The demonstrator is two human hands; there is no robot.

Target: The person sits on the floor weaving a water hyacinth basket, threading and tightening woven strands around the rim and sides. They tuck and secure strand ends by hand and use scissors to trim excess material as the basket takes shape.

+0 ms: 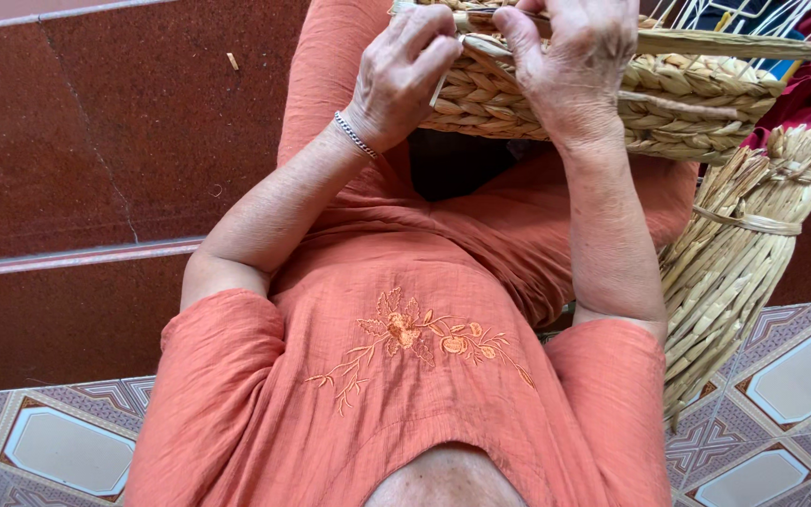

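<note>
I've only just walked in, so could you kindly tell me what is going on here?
A person in an orange embroidered top is seated with a woven straw basket on their lap. Both hands are at its rim: the left hand, wearing a thin bracelet, pinches a pale strand, and the right hand presses on the weave beside it. A tied bundle of dried straw lies at their right side, over the patterned tile floor.

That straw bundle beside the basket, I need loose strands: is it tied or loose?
Tied: a band wraps the straw bundle.
</note>
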